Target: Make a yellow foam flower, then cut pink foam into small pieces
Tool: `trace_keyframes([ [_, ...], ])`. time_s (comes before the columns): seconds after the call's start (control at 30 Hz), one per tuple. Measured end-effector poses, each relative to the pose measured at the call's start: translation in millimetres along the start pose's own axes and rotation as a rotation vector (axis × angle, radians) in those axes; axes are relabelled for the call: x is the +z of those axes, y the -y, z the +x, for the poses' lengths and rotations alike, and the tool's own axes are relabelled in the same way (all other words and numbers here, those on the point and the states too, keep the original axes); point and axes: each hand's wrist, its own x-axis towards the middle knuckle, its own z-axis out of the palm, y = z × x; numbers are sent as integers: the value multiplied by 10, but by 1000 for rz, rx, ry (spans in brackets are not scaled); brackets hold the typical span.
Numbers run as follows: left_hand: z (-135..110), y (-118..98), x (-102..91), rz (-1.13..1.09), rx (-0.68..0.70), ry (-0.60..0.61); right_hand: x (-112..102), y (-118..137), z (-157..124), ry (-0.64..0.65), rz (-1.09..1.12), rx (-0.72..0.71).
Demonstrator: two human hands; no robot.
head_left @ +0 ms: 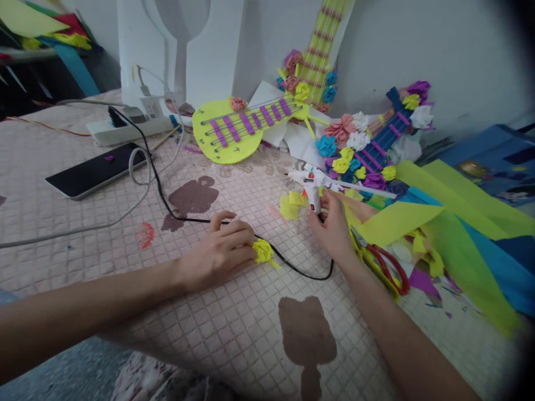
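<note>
Quilted cover (234, 334) carries the work: left hand (221, 252) pinches a yellow paper flower (264, 252), right hand (334, 228) grips the glue gun (307, 179) handle, and the black cord (301, 273) looped between the hands could snag, swinging the hot nozzle onto skin.

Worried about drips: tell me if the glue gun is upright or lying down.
Upright: the glue gun has its handle pointing down, held by the right hand.

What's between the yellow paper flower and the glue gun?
Head view: mostly bare quilted fabric. A black cord passes by the yellow paper flower in the left hand; yellow scraps lie beside the glue gun in the right hand.
</note>
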Motion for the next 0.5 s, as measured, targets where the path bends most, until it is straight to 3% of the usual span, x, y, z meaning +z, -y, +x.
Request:
trace_keyframes([
  [0.17, -6, -3, 18, -22, 0, -13, 9, -94, 69, 19, -4, 91],
  [0.5, -13, 2, 38, -22, -14, -6, 10, -177, 75, -39, 17, 67],
])
